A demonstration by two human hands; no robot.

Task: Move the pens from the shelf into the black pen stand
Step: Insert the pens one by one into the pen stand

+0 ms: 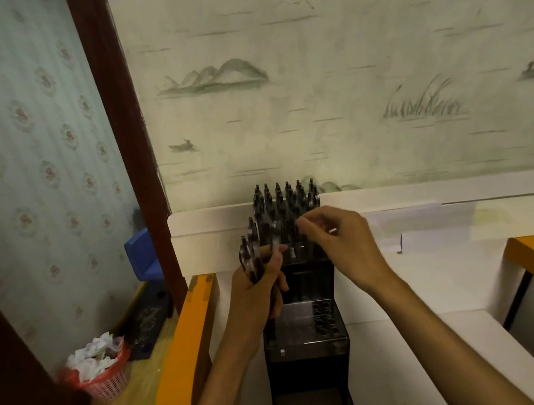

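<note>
The left hand [263, 281] squeezes a bunch of pens [251, 256]. The right hand [335, 237] pinches one pen just beside that bunch, above the black pen stand [306, 330]. If the squeeze loosens, pens could slip and scatter.

pen stand [308, 344]: base cut by bottom edge, upper tier hidden behind hands
bundle of pens [254, 259]: lower ends hidden in left hand [259, 292]
right hand [336, 244]: fingertips motion-blurred, pinched item unclear
pink basket [103, 376]: blurred
</note>
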